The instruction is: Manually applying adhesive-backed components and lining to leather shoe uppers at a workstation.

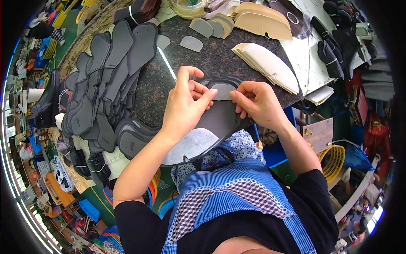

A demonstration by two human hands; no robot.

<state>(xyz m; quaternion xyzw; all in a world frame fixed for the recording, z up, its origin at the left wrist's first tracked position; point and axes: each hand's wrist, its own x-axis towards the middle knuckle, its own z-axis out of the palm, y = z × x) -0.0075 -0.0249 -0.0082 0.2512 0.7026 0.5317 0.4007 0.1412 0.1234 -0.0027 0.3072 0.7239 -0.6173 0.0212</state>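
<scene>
A dark grey shoe upper piece (220,120) lies flat at the near edge of the dark speckled stone worktable (211,59). A light grey patch (191,145) is stuck on its near end. My left hand (186,106) and my right hand (258,103) both pinch a small light grey reinforcement patch (222,94) against the far end of that piece, fingertips almost meeting over it.
A fanned stack of dark grey upper pieces (105,84) covers the table's left. Loose grey patches (191,43) and beige insole boards (262,21) lie at the back. White lining pieces (270,65) are to the right, black uppers (338,46) beyond. A yellow basket (334,158) stands below right.
</scene>
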